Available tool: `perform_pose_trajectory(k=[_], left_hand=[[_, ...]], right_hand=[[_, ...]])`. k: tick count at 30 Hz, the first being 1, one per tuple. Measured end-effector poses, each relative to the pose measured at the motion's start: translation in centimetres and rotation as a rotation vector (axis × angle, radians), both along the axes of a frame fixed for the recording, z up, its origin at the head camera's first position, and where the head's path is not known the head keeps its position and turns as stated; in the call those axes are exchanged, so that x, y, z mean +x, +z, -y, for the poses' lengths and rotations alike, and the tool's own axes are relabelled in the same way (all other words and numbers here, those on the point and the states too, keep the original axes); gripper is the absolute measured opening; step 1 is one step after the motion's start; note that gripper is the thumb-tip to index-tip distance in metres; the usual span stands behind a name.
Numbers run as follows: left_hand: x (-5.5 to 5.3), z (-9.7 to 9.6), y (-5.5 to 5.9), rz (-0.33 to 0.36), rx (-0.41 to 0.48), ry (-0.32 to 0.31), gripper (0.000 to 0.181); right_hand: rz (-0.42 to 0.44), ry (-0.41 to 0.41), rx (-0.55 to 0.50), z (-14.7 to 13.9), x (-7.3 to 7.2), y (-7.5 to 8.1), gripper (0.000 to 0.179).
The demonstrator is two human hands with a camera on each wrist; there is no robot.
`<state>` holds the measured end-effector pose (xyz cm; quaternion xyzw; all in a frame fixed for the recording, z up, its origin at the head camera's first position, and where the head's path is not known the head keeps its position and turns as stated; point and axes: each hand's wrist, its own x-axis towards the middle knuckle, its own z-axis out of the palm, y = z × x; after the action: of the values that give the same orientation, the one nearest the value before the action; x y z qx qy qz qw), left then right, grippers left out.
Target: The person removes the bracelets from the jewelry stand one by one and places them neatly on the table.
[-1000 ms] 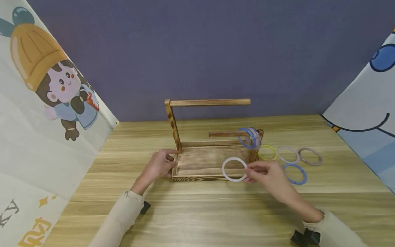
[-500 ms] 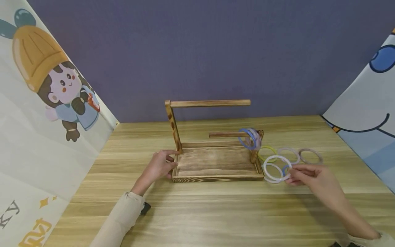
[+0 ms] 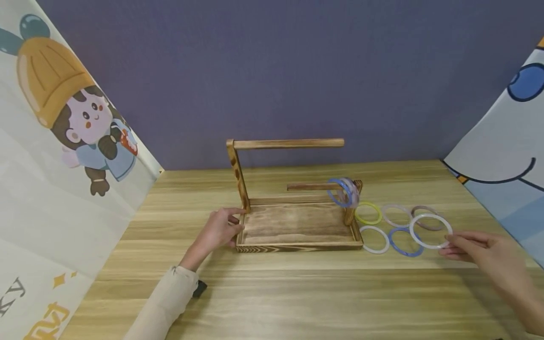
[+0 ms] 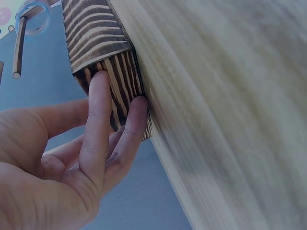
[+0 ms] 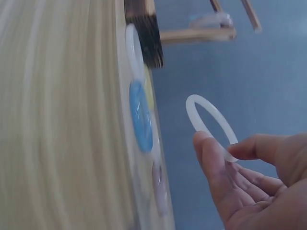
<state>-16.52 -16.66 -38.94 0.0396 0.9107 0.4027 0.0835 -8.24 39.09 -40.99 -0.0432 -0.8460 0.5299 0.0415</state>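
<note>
My left hand (image 3: pixel 218 229) rests its fingertips against the left end of a brown wooden rack (image 3: pixel 297 247). In the left wrist view, fairly straight fingers touch the striped end face (image 4: pixel 120 81). Over at the right, my right hand (image 3: pixel 488 250) pinches a white bangle (image 3: pixel 429 216) between thumb and fingers. The right wrist view shows that bangle (image 5: pixel 216 113) raised off the table. A blue bangle (image 3: pixel 340 180) and pale purple ones (image 3: pixel 354 193) hang on the rack's lower bar (image 3: pixel 310 187). Its upper bar (image 3: pixel 289 143) carries nothing.
Right of the rack lie a white bangle (image 3: pixel 375 228), a blue bangle (image 3: pixel 405 255), a yellow bangle (image 3: pixel 369 223), a pale purple bangle (image 3: pixel 397 225) and a brownish bangle (image 3: pixel 425 207). A dark wall (image 3: pixel 289 80) stands behind the wooden table (image 3: pixel 297 302).
My right hand has carried the white bangle rightward, from in front of the rack to beyond the lying bangles. The left hand keeps its place at the rack's end.
</note>
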Motion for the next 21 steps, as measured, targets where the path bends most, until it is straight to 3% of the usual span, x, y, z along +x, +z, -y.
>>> perform_pose_trajectory(k=[7, 9, 12, 14, 17, 21], left_hand=[[0.0, 0.0, 0.0, -0.01, 0.003, 0.0, 0.049], [0.0, 0.0, 0.0, -0.009, 0.006, 0.003, 0.048], [-0.1, 0.0, 0.0, -0.004, 0.013, 0.007, 0.049], [-0.1, -0.1, 0.0, 0.0, 0.014, 0.007, 0.049], [-0.2, -0.1, 0.1, 0.008, 0.013, 0.007, 0.049], [-0.1, -0.1, 0.1, 0.014, 0.01, 0.01, 0.049]], right_hand=[[0.06, -0.051, -0.115, -2.2, -0.3, -1.4, 0.025], [0.094, -0.071, -0.095, -2.6, -0.5, -1.7, 0.019], [0.126, -0.089, -0.047, -3.1, -0.7, -2.1, 0.03], [0.128, -0.088, -0.052, -3.5, -0.7, -2.4, 0.027], [0.133, -0.082, -0.118, -4.1, -0.8, -2.9, 0.02], [0.15, -0.078, -0.194, -4.5, -0.8, -3.4, 0.027]])
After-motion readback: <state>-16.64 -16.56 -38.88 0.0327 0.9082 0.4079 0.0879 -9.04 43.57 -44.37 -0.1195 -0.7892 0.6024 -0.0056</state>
